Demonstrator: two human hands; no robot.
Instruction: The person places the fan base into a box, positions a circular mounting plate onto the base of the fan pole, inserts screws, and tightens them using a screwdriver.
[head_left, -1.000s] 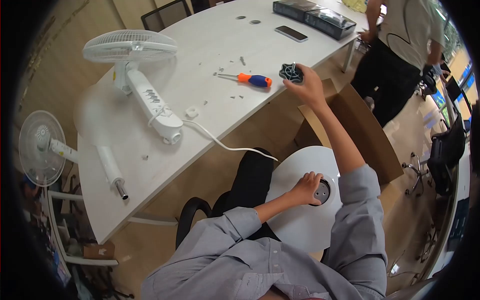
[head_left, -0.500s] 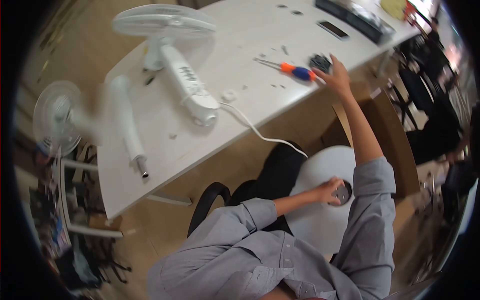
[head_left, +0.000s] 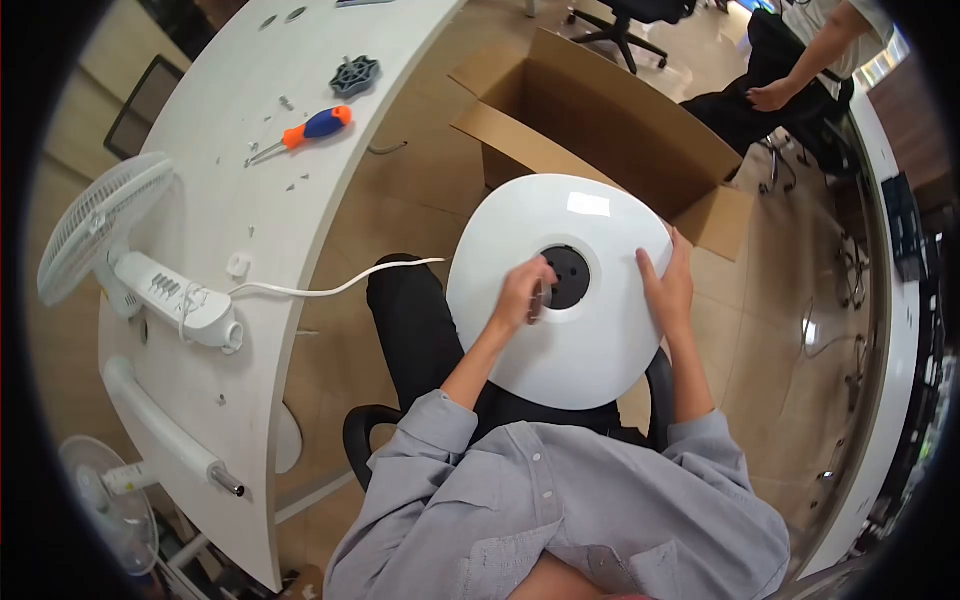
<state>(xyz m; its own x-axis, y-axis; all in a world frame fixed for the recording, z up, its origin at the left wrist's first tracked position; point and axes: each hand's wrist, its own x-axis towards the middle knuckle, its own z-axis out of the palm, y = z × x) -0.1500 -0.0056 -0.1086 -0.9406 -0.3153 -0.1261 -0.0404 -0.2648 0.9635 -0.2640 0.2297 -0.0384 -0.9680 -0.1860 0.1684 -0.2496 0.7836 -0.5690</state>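
A white rounded fan base (head_left: 600,350) lies across my lap, with a dark round recess (head_left: 568,278) at its middle that shows small holes. Beside the recess, my left hand (head_left: 520,292) pinches a small grey disc (head_left: 540,300), tilted and partly blurred. My right hand (head_left: 668,285) grips the base's right rim, thumb on top and fingers around the edge. On the table to the left lie an orange and blue screwdriver (head_left: 318,126) and a dark star-shaped knob (head_left: 354,76).
A white fan head with its control neck (head_left: 175,295) rests on the table (head_left: 240,215); its cord (head_left: 330,292) runs toward the base. A white tube (head_left: 165,425) lies nearer. Beyond my lap stands an open cardboard box (head_left: 600,110). Another person (head_left: 810,60) sits at upper right.
My right hand has come from beside the screwdriver and knob to the base's rim. The grey disc has left the recess in my left hand. The view has turned rightward.
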